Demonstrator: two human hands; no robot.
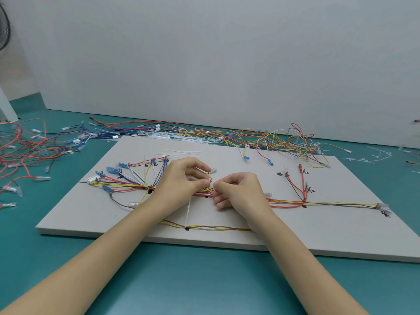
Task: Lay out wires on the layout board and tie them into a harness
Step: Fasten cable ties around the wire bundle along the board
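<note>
Wires [284, 203] on the layout board [229, 214] are being tied: the left hand [184, 176] is pinching a white cable tie [205, 172], the right hand [236, 189] is pinching the bundle. Next, probably, cinching.

The board [318, 235] lies flat on the table [181, 280]. Laid wires [329, 203] run across it from 9 to 3 o'clock. Loose wires [272, 139] pile behind it, more wires [22, 151] at 10 o'clock.

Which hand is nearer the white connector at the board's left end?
Left. The left hand sits just right of the white connector's wire fan; the right hand is farther right, past the board's middle.
</note>
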